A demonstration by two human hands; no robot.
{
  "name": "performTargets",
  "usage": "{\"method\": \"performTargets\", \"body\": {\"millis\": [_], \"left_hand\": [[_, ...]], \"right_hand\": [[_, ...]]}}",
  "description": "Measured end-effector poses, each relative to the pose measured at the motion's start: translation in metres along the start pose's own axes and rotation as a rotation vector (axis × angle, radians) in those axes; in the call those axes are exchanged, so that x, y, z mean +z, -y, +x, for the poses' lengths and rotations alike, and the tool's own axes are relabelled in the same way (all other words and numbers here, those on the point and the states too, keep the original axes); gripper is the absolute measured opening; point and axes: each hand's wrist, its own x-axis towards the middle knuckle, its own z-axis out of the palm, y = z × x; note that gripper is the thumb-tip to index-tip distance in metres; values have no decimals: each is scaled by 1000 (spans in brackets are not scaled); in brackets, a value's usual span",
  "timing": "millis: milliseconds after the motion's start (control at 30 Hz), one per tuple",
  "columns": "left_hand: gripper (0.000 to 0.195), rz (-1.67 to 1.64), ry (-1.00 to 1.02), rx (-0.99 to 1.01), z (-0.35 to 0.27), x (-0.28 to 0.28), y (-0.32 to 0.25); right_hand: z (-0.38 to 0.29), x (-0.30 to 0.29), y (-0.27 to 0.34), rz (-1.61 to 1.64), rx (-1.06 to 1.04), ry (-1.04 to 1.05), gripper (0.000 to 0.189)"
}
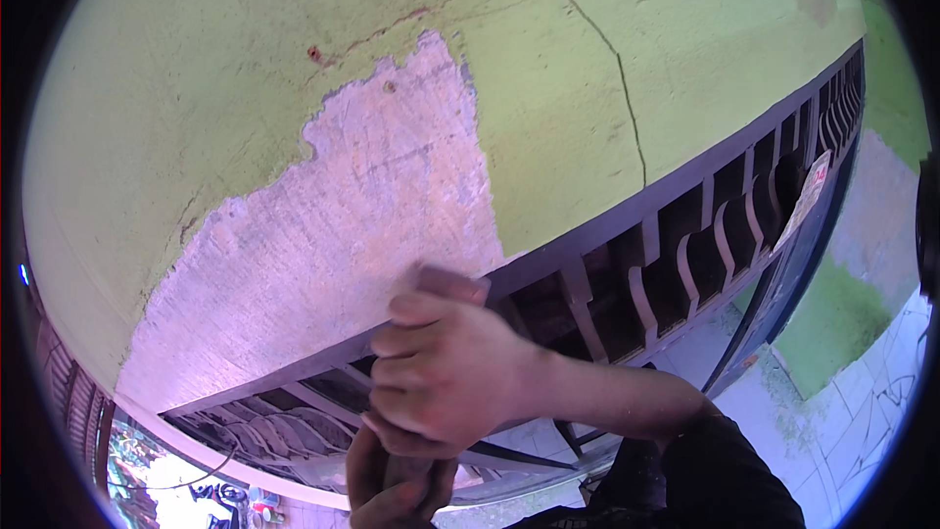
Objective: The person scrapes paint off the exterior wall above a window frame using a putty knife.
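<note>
Before me is a light-green painted wall point(558, 110) with a large bare patch point(367, 191) of pale plaster, ragged along its left edge. My right hand point(440, 375) is closed around a hand tool point(454, 283). The tool's blurred, blunt end shows above my fist, at the patch's lower edge; its exact kind is unclear. Directly below, my left hand point(400, 492) is wrapped around the lower part of the same tool, touching the underside of my right hand. Most of the tool is hidden by my fingers.
Under the patch runs a dark frame with a vent grille point(683, 272) of curved slats. A card point(804, 198) with writing sticks out from it at right. A long crack point(620, 59) crosses the wall. Floor tiles point(874, 448) show lower right; a motorcycle point(220, 499) stands lower left.
</note>
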Motion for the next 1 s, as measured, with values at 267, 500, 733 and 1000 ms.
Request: {"method": "performTargets", "body": {"millis": [267,500,733,1000], "left_hand": [[68,-11,-19,-43,-6,2,0],[68,-21,-47,-51,-19,9,-12],[67,-38,34,-81,-7,33,-3],[61,-127,224,-262,-6,14,-12]], "right_hand": [[-3,3,0,3,68,-95,28],[0,-29,-7,3,110,-124,29],[-15,-24,-7,117,59,-323,23],[-13,-23,-4,18,85,-377,22]]}}
